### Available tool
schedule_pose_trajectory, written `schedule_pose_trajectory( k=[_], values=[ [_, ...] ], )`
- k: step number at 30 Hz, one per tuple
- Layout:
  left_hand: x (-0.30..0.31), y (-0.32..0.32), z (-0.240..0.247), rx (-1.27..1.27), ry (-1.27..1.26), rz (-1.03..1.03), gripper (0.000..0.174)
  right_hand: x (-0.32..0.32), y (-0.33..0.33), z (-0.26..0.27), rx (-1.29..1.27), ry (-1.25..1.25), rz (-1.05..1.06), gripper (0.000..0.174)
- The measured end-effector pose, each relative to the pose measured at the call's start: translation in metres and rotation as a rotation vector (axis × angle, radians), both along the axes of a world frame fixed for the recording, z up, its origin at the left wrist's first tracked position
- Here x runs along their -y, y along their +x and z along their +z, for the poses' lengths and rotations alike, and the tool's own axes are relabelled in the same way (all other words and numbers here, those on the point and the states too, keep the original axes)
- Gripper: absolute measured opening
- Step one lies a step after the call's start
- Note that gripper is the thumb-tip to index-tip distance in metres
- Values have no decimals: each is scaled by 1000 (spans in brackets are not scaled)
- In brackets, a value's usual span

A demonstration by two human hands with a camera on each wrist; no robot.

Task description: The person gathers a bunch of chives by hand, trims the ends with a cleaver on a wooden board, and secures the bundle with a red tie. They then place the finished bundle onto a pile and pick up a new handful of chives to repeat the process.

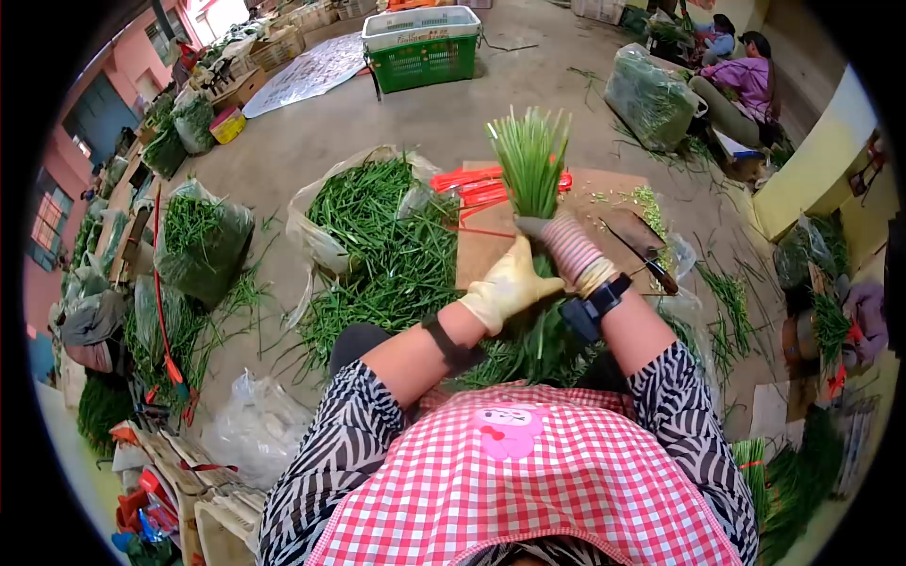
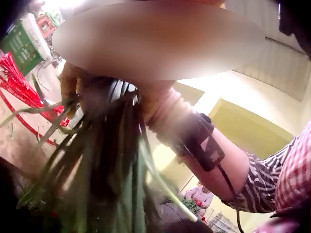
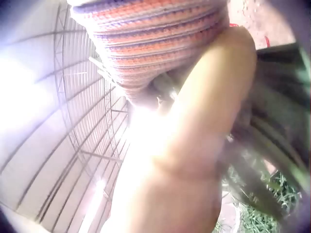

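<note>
A bundle of green stalks (image 1: 531,165) stands upright in front of the person, pale cut ends up, leaves hanging below the hands. The left hand (image 1: 511,285), in a cream rubber glove, grips it low, thumb pointing right. The right hand (image 1: 568,247), in a striped knit glove, grips it just above, fingers round the stalks. In the left wrist view the dark leaves (image 2: 112,165) hang down under the hands. The right wrist view shows the striped glove (image 3: 155,43) close to the cream glove (image 3: 209,97), with leaves beside them.
Beneath the bundle lies a brown board (image 1: 604,193) with red ties (image 1: 479,185), cut bits and a dark blade (image 1: 653,262). Loose greens (image 1: 377,236) heap in an open bag at left. A green crate (image 1: 425,62) stands farther off; other people sit at upper right.
</note>
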State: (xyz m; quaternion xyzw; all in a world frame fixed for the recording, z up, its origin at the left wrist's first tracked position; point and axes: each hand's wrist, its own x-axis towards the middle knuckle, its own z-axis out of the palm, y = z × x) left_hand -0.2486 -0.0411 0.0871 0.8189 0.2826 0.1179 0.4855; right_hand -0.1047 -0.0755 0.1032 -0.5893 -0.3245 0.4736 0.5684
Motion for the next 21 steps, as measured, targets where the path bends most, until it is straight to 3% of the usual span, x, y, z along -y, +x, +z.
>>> schedule_pose_trajectory(
  k=[2, 3, 5, 7, 10, 11, 12, 13, 15, 17, 19, 21],
  values=[
    [4, -15, 10, 126, 33, -108, 115, 22, 14, 28, -206, -31, 52, 32],
    [4, -26, 30, 163, -108, -143, 105, 27, 32, 30, -263, -75, 105, 33],
    [-21, -31, 6, 457, -185, -104, 84, 49, 47, 66, -60, -107, 159, 38],
    [-49, -42, 11, 578, -401, 6, 72, 66, 52, 88, 7, -121, 197, 39],
    [-59, -44, 15, 711, -688, -7, 83, 79, 41, 118, 246, -291, 299, 32],
    [-58, -42, 19, 735, -726, -44, 86, 77, 33, 120, 353, -400, 331, 31],
    [-52, -36, 27, 792, -753, -175, 84, 79, 27, 113, 545, -345, 399, 39],
    [-46, -30, 35, 843, -785, -310, 82, 79, 14, 100, 947, -179, 447, 50],
    [-29, -15, 25, 886, -978, -327, 66, 98, -18, 82, 1168, -322, 258, 71],
    [-19, -6, -5, 790, -1017, -235, 51, 107, -42, 72, 1276, -596, 293, 82],
    [-16, -4, -19, 639, -1192, -129, 47, 120, -49, 47, 1255, -659, 314, 90],
    [-20, 7, -37, 649, -1267, -173, 54, 137, -56, 34, 1330, -500, 278, 92]
  ],
)
